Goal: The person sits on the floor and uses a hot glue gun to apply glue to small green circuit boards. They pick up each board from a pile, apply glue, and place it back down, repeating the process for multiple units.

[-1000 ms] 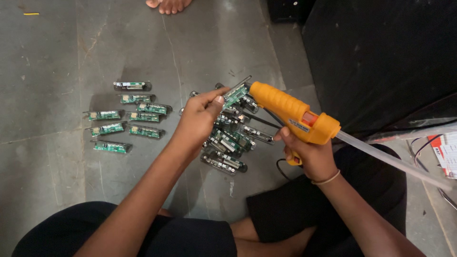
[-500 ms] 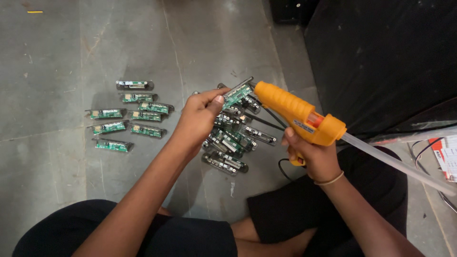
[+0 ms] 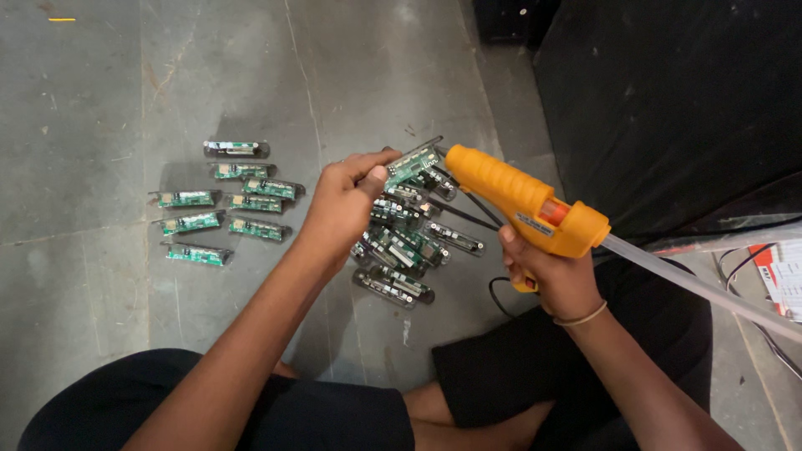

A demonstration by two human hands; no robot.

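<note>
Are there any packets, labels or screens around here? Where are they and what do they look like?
Small dark rectangular label on the side of the orange plastic glue gun held in the right hand.
White printed sheet or packet with red markings, at the right edge, partly cut off.
No screens in view.

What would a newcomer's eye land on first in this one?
The orange glue gun, gripped in the right hand at centre right, its nozzle at a small green circuit board pinched in the left hand. Under the hands lies a jumbled pile of boards on the grey floor, and to the left a neater group of boards laid out in rows. A clear glue stick trails from the gun's back toward the right edge.
</note>
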